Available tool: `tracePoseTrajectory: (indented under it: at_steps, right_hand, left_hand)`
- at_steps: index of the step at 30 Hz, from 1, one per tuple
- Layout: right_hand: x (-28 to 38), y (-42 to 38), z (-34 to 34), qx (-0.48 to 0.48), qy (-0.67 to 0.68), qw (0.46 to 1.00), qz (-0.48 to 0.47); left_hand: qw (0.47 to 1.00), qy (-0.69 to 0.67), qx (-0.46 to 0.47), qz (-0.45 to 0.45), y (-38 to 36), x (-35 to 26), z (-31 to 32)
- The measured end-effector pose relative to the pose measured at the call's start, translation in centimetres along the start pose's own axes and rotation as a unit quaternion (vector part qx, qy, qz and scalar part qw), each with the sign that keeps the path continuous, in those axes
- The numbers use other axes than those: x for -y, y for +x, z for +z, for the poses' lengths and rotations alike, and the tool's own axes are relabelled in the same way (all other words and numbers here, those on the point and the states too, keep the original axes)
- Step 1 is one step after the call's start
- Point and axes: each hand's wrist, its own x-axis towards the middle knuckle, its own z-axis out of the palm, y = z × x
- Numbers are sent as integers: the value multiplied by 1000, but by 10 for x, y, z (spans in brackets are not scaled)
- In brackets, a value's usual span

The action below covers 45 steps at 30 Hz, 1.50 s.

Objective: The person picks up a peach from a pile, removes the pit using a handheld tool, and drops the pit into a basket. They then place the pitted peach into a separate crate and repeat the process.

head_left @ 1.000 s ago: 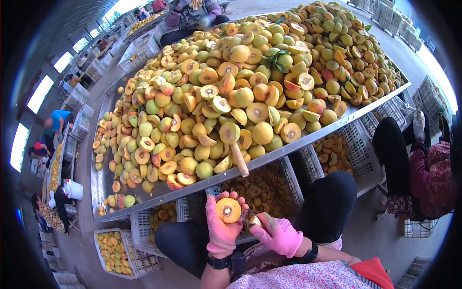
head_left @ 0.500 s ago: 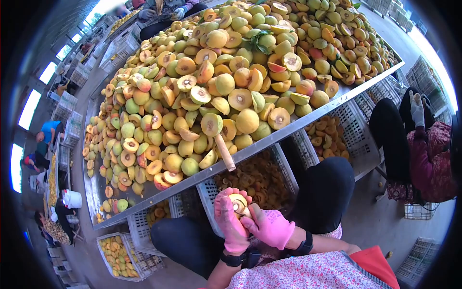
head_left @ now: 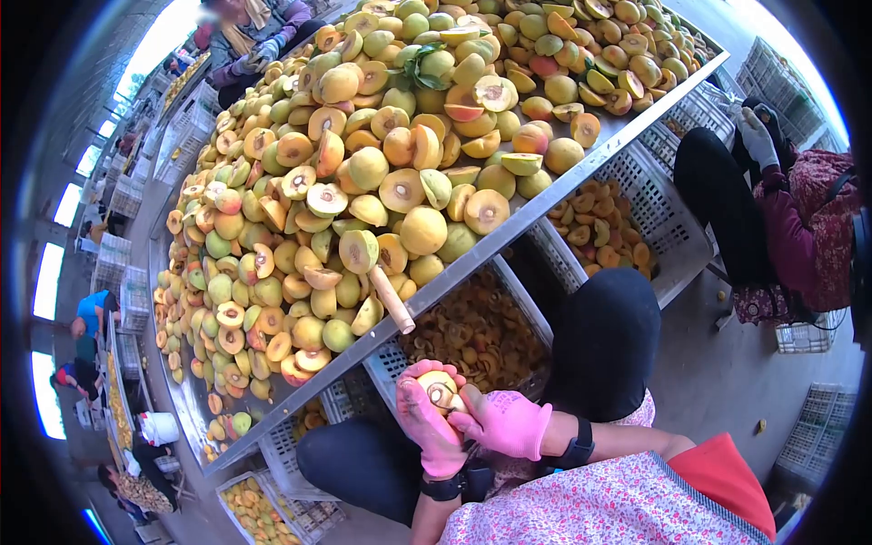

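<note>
My left hand, in a pink glove with bare fingertips, is wrapped round a halved yellow fruit, cut face up with the pit area showing. My right hand, also pink-gloved, is closed at the fruit's right side; what it grips there is too small to make out. Both hands are over my lap, beside a crate of cut fruit pieces. Above them a wooden handle sticks out over the metal table rim, its far end at a fruit half. Halved fruits are heaped on the table.
More crates of fruit stand under the table and at the lower left. A co-worker in dark red sits at the right, another person at the top left. A white bucket stands far left.
The view has shifted, so the table and heap appear further left and higher. Both hands remain together at the fruit half, whose cut face is now more visible.
</note>
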Motion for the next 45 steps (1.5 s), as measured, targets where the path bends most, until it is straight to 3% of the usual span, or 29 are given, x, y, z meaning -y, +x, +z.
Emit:
tracePoseTrajectory:
  at_steps: [2, 12, 14, 18, 20, 25, 27, 31, 34, 36, 40, 45]
  right_hand:
    - [1, 0, -1, 3, -46, 999, 6]
    - [-7, 1, 6, 6, -91, 996, -18]
    - [-4, -2, 5, 20, -103, 994, -1]
    - [0, 5, 2, 35, -78, 996, -11]
    - [2, 5, 1, 61, -61, 996, -6]
    - [-11, 6, 8, 34, -115, 992, -28]
    - [-13, 6, 8, 36, -130, 990, -40]
    - [-13, 8, 5, 45, -116, 992, -24]
    - [0, 6, -2, 24, -75, 997, -9]
    - [13, 8, -7, 13, -48, 999, -3]
    - [16, 9, -7, 79, 77, 994, 19]
    - [17, 4, -12, 131, 122, 984, -7]
  left_hand:
    - [998, 63, 12, -16, 1, -4, -2]
    - [992, 122, 4, -33, 10, -1, -14]
    - [986, 116, 55, -108, 15, -6, -20]
    - [993, 111, 17, -48, 10, -4, -12]
    - [998, 34, -25, -54, 7, 0, -13]
    - [993, 94, -19, -63, 11, -2, -18]
    - [973, 167, 83, -137, 16, -6, -29]
    - [972, 102, 113, -178, 20, -7, -37]
    - [982, 11, 110, -156, 16, -17, -26]
    - [997, -54, 13, -56, 3, -10, -10]
    - [985, 63, -30, 154, 0, 5, -6]
    - [992, 102, 20, 70, 0, -19, -15]
